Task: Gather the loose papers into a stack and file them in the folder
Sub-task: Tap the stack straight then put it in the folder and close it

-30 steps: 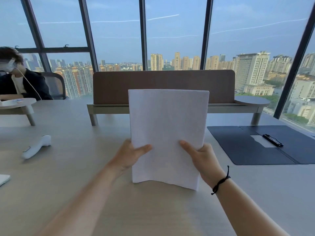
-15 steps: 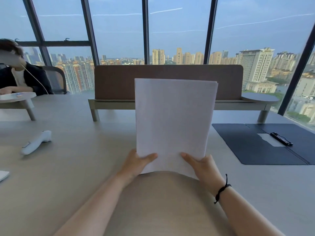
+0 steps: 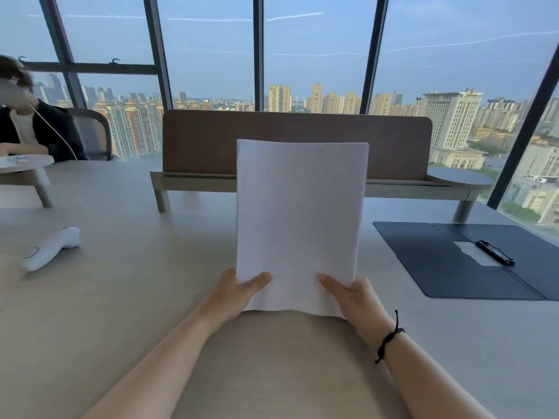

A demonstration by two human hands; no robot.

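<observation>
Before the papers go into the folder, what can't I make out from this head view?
- Fingers of left hand and right hand: behind the paper stack; only thumbs show.
- Sheet count: stack faces the camera.
- Folder: right side cut off by the frame edge.
- Clip state: too small.

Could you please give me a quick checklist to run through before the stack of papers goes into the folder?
1. Both hands grip the stack: left hand and right hand hold its lower corners: ok.
2. Paper stack edges squared: top edge looks even, bottom slightly wavy: cannot tell.
3. Folder lies open on the table: ok.
4. Folder clip open: cannot tell.
5. Path rightwards unobstructed: ok.
</observation>
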